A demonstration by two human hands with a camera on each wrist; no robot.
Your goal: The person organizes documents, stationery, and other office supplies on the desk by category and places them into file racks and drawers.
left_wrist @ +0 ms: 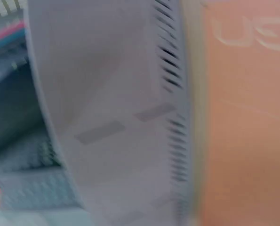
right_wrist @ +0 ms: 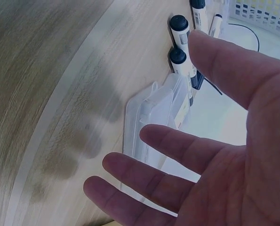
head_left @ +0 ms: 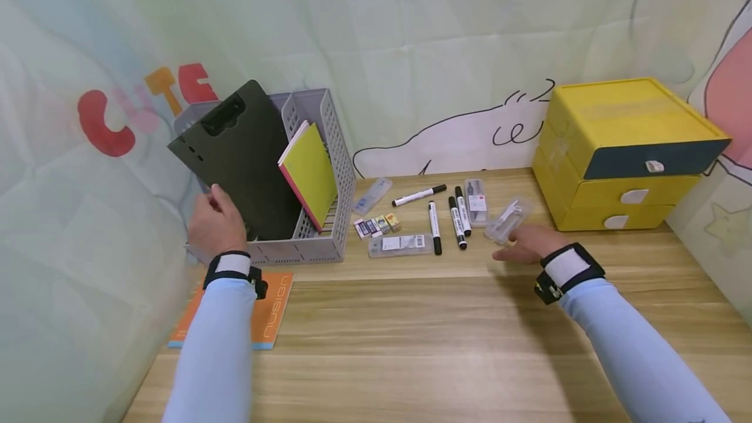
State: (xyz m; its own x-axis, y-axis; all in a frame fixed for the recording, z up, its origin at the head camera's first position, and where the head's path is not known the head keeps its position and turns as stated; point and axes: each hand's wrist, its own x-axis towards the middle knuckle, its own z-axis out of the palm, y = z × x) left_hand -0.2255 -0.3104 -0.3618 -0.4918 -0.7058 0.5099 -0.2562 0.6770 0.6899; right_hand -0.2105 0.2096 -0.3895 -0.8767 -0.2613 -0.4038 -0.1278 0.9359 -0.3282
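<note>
My left hand (head_left: 216,224) is in front of the grey basket (head_left: 311,251), beside the lower left part of a dark clipboard (head_left: 247,162); its fingers look loosely bent with nothing seen in them. Leaning in that basket, the clipboard stands left of a yellow-green notebook (head_left: 311,175). In the left wrist view the hand is out of sight and the basket wall (left_wrist: 102,94) is blurred. My right hand (head_left: 531,245) hovers at a clear plastic case (head_left: 508,219), fingers spread. The right wrist view shows the same case (right_wrist: 135,125) beyond those fingers.
Several black-capped markers (head_left: 434,220), small eraser boxes (head_left: 376,225) and more clear cases (head_left: 401,245) lie between basket and drawers. A yellow drawer box (head_left: 640,109) with a dark top drawer stands at right. An orange notebook (head_left: 273,305) lies under the left forearm.
</note>
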